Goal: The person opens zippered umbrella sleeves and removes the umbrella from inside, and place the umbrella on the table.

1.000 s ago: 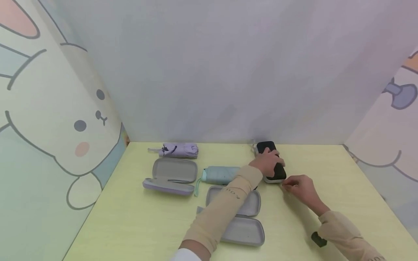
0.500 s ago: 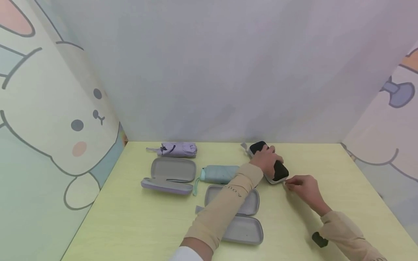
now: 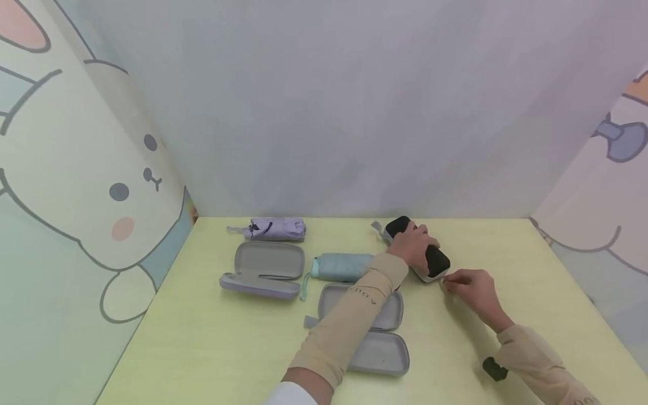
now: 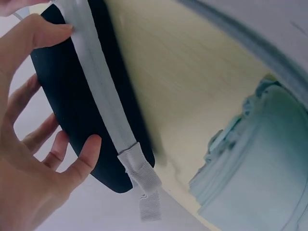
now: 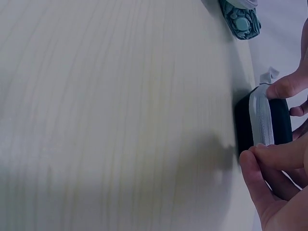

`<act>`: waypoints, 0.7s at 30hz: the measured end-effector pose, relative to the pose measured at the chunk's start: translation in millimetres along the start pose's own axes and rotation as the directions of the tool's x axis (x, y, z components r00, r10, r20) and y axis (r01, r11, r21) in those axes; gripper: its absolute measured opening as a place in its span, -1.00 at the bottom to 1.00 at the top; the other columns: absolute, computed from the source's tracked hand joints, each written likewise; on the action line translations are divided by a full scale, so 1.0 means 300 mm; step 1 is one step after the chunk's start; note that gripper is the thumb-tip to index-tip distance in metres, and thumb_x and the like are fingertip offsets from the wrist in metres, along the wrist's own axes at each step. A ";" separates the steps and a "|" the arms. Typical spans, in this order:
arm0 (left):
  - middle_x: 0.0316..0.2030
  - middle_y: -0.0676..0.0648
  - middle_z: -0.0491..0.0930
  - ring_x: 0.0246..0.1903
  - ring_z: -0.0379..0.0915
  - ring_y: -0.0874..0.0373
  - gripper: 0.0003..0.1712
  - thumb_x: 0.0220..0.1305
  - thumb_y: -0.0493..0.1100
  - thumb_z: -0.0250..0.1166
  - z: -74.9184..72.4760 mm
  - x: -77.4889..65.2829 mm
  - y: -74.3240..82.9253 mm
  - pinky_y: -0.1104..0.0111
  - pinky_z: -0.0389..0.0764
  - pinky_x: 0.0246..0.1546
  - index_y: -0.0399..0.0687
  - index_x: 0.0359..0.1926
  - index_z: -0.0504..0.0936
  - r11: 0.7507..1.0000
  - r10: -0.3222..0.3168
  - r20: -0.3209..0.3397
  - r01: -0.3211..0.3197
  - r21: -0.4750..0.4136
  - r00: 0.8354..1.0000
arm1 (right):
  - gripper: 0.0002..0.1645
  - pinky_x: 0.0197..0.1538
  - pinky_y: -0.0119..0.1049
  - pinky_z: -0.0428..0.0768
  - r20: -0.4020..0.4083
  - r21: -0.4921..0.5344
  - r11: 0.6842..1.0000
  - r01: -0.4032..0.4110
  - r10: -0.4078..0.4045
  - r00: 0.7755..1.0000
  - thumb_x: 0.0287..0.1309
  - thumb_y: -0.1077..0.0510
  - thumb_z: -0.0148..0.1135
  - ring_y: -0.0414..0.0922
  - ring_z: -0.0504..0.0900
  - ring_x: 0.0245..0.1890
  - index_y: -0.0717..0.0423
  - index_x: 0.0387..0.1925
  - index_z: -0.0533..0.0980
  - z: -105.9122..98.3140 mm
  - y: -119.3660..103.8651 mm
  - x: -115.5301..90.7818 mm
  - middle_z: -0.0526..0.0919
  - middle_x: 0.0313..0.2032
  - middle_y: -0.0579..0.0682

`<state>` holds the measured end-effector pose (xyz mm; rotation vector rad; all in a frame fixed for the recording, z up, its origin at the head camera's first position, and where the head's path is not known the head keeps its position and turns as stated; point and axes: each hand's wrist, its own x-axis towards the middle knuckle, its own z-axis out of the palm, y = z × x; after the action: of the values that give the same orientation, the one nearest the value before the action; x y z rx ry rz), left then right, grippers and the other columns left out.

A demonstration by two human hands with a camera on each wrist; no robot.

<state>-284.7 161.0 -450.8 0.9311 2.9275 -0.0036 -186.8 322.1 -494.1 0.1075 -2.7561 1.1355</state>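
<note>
A black zip case (image 3: 437,262) with a grey zipper band lies slantwise at the back right of the table. My left hand (image 3: 412,246) grips it from above, thumb on one side and fingers on the other. In the left wrist view the grey zipper band (image 4: 98,79) runs along the case to a ribbed fabric tab (image 4: 142,173). At the case's near corner my right hand (image 3: 475,292) pinches the zipper pull between thumb and forefinger. The right wrist view shows these fingertips (image 5: 260,153) at the end of the zipper; the pull itself is mostly hidden.
A folded blue-green umbrella (image 3: 341,267) lies left of the case. Below it a grey-lined case (image 3: 382,354) stands open, partly under my left sleeve. Further left are an open lilac case (image 3: 268,261) and a purple umbrella (image 3: 277,229). A small dark object (image 3: 494,369) shows by my right sleeve.
The black case has turned, its far end swinging left and its near end right. My right hand has shifted slightly right with the near corner, still pinching there.
</note>
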 end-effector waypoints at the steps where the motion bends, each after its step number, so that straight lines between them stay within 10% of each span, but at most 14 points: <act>1: 0.14 0.21 0.30 0.05 0.14 0.22 -0.21 -0.23 0.29 0.48 0.000 0.002 0.001 0.34 0.49 -0.28 0.66 0.15 0.44 1.000 -0.004 -0.001 0.004 0.002 1.000 | -0.93 -0.39 -0.51 0.45 -0.001 0.005 1.000 -0.006 0.006 1.000 -0.03 0.33 0.35 -0.31 0.59 -0.41 0.21 -0.42 0.70 -0.002 -0.002 0.001 0.72 -0.44 0.02; 21: 0.02 0.17 0.37 0.00 0.18 0.23 -0.20 -0.23 0.35 0.45 -0.001 0.004 0.044 0.34 0.48 -0.30 0.60 0.17 0.46 0.996 -0.086 -0.007 0.086 0.011 0.996 | -0.93 -0.41 -0.51 0.46 0.024 0.072 0.996 -0.057 0.055 0.998 0.00 0.28 0.37 -0.35 0.58 -0.46 0.21 -0.42 0.70 0.013 -0.016 -0.023 0.72 -0.44 0.05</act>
<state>-278.1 172.5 -450.2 0.8078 2.9740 -0.0221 -179.9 316.0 -494.6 0.0520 -2.7542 1.2561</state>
